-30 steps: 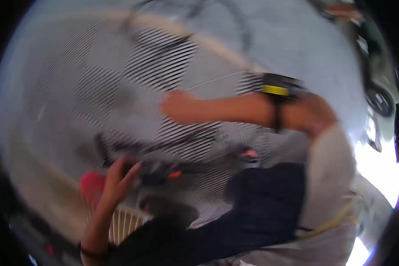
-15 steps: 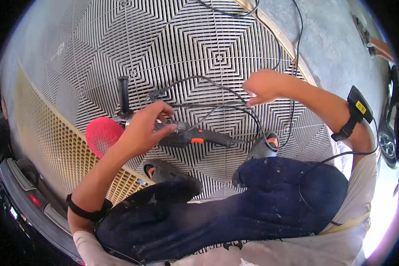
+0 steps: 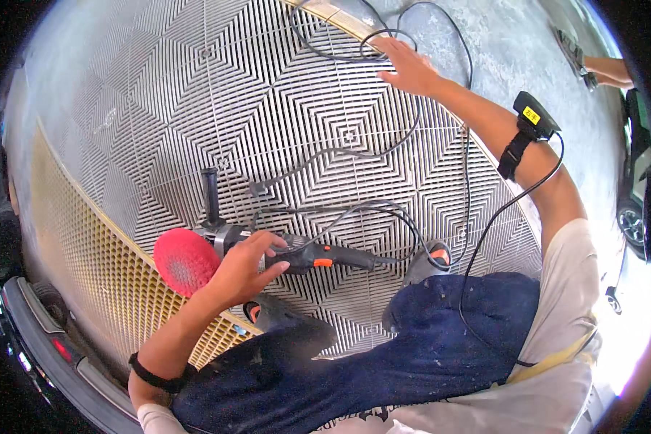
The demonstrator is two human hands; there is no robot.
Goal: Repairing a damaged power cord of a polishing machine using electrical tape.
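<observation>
Two bare hands: left hand (image 3: 240, 273), half open, over the polisher (image 3: 301, 256) left of centre (contact unclear); right hand (image 3: 414, 71), spread, seemingly empty, beside black cord (image 3: 340, 151), upper centre. Work looks barely begun: polisher unlifted, plug (image 3: 258, 188) loose on mat (image 3: 296, 119).

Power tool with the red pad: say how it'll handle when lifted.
The power tool likely feels front-heavy, with its metallic head at the pad end. The red pad looks soft and may give. Its looped cord should trail floppily.

The left hand (image 3: 244, 269) hovers over a polisher (image 3: 301, 253) (red-padded), the right hand (image 3: 410, 68) near looped black cable (image 3: 333, 58).
</observation>
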